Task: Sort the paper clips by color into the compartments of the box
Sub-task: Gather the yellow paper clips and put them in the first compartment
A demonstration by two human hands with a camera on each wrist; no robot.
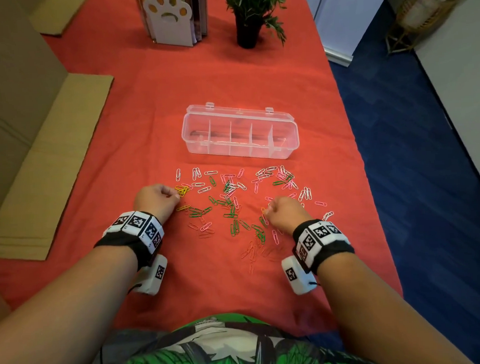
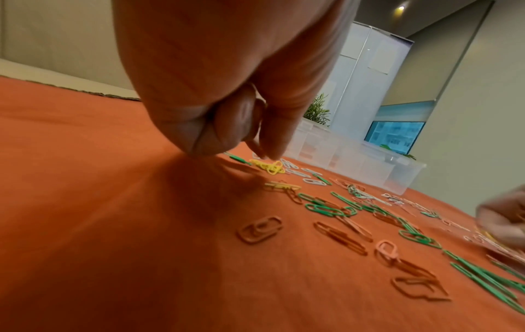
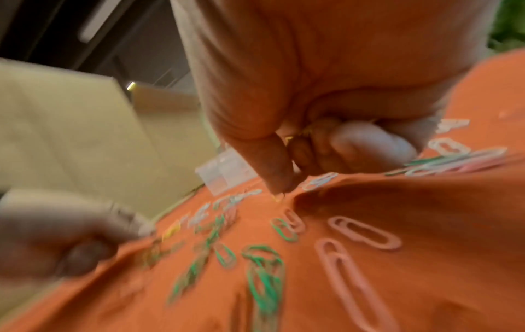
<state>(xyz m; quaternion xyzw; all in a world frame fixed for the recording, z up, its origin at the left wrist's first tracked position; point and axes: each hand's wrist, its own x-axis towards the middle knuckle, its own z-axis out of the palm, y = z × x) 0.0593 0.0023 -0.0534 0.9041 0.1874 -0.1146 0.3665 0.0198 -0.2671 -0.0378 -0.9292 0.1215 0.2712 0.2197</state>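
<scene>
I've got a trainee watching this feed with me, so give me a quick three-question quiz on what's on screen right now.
1. True or false: the clear plastic compartment box already holds sorted clips.
2. Multiple choice: the left hand has its fingertips at a small cluster of which clips? A) green wire paper clips B) yellow wire paper clips C) pink wire paper clips
3. Fill in: the box stands on the red-orange tablecloth with its lid ____.

Key: 1 false, its compartments look empty. 2 B. 3 open. The right hand has a curled grip with something yellow inside, too blurred to name.
</scene>
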